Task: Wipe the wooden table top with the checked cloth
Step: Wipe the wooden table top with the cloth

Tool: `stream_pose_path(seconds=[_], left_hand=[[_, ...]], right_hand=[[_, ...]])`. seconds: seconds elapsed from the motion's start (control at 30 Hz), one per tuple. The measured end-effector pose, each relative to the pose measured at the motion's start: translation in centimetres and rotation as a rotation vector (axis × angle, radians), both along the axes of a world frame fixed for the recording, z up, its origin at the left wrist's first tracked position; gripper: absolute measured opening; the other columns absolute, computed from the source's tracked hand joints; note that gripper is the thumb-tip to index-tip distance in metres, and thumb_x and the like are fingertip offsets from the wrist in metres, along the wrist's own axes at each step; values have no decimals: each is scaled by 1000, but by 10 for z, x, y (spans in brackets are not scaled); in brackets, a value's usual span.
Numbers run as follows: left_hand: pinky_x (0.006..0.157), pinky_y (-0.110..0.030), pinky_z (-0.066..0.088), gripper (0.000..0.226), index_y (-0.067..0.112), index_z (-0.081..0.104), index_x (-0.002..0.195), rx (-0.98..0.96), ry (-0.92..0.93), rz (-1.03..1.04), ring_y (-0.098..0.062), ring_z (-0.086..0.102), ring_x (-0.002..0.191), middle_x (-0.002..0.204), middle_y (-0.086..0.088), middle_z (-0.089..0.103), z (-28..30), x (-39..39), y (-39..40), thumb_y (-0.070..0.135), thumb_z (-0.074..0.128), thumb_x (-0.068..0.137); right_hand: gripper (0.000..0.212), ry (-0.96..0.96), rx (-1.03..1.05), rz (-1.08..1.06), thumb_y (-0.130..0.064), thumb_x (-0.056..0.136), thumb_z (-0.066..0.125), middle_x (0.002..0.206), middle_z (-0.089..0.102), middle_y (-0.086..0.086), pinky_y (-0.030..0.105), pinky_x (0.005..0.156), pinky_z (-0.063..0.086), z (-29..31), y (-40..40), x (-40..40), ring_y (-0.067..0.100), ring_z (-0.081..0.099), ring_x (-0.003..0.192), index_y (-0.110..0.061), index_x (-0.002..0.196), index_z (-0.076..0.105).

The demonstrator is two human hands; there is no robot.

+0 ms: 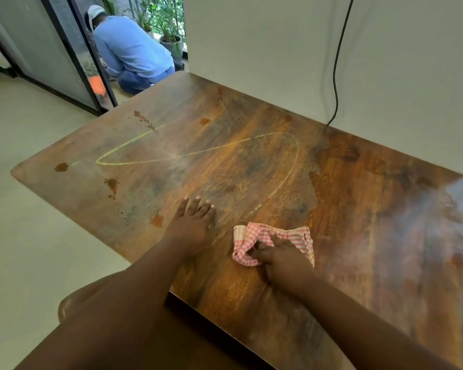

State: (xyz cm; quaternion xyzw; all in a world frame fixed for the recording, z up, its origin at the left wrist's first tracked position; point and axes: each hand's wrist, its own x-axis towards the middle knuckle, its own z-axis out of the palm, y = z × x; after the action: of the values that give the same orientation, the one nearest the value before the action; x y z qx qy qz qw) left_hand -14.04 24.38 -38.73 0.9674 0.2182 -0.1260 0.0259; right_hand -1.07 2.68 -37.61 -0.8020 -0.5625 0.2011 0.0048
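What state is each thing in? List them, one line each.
checked cloth: bunched, lying on the table.
right hand: gripping the cloth.
left hand: flat on the wood, fingers straight.
wooden table top: stained with brown spots and a yellow looping line.
black cable: hanging down the wall.

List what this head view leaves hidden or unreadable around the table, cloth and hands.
- Table top: right end and near corner cut off by the frame edge.
- Wood beneath the checked cloth: covered by cloth and right hand.
- Left hand: palm faces down, unseen.
- Cable: lower end hidden behind the table.
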Motion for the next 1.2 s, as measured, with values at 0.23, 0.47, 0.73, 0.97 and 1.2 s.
stream_pose_path(seconds=[0.23,0.47,0.73,0.97,1.2], left_hand=[[116,-41,-18,59,19,-2,154,-65,-72,65,-21,-12,148,162,-3,-4,-9,23,-17,42,15,102],[116,-37,-16,61,17,-2,154,-104,-139,115,-20,-12,148,161,-3,-7,-16,41,-21,43,17,102],[116,-36,-17,58,16,-6,154,-129,-163,133,-20,-16,147,161,-5,-10,-13,67,-22,34,15,103],[118,-36,-14,59,14,-2,154,-137,-171,145,-20,-12,147,161,-6,-6,-12,85,-33,34,18,102],[114,-34,-18,60,16,8,154,-118,-153,130,-18,-3,148,161,-4,4,-12,91,-25,44,17,102]], right_hand=[[50,-13,-22,-119,-25,92,39,154,27,-10,49,114,13,-8,63,42,33,13,143,-43,139,36],[47,-37,81,134,-27,92,41,151,34,-7,48,112,12,-11,42,36,33,16,143,-39,138,41],[46,6,121,122,-17,88,50,145,43,-5,42,113,23,-2,-25,105,30,28,141,-32,131,54],[49,-53,62,-37,-28,93,39,154,29,-8,46,115,12,-12,61,127,31,14,144,-41,140,36],[47,-27,114,177,-34,90,33,149,38,-9,48,112,13,-20,48,90,31,19,142,-39,134,47]])
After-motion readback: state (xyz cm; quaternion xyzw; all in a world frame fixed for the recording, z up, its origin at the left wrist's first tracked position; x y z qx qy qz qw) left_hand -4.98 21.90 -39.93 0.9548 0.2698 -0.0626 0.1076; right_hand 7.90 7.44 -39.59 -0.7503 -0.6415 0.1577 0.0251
